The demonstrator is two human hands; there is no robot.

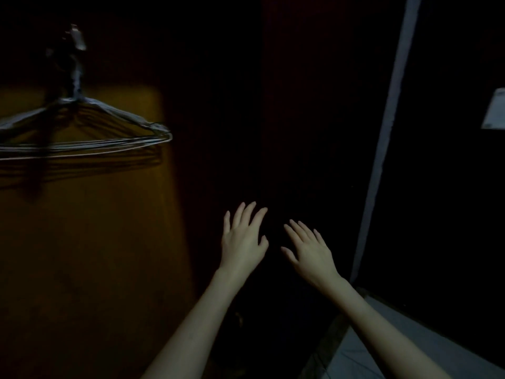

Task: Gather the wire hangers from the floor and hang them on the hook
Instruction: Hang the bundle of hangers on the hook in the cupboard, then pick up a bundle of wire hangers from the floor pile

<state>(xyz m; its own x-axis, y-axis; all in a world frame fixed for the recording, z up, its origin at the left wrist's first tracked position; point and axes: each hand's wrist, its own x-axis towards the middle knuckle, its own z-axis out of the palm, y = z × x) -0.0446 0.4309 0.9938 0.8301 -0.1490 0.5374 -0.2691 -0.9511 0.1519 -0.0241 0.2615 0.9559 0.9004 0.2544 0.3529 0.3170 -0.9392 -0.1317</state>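
Up at the left, a bunch of wire hangers (82, 127), necks gathered and hung from a hook (73, 39) on a dim yellowish panel (95, 242); hook itself blurred and dark, so hard to say exactly how the necks sit on it. Bottom bars stacked close together, running off the left edge of view, with shadows thrown on the panel just beneath. Well apart from the hangers, lower and toward the middle: left hand (241, 243), back up, fingers straight and a little spread, holding nothing. Just beside it, not touching, right hand (310, 253), also back up, fingers stretched out and fanned, holding nothing. Both forearms bare, reaching in from the bottom edge over a very dark surface. Right of the hands, a pale strip (388, 132) slanting from top to lower right. Near the right edge, a pale paper-like sheet (494, 110). At the bottom right corner, grey cloth (382, 346).
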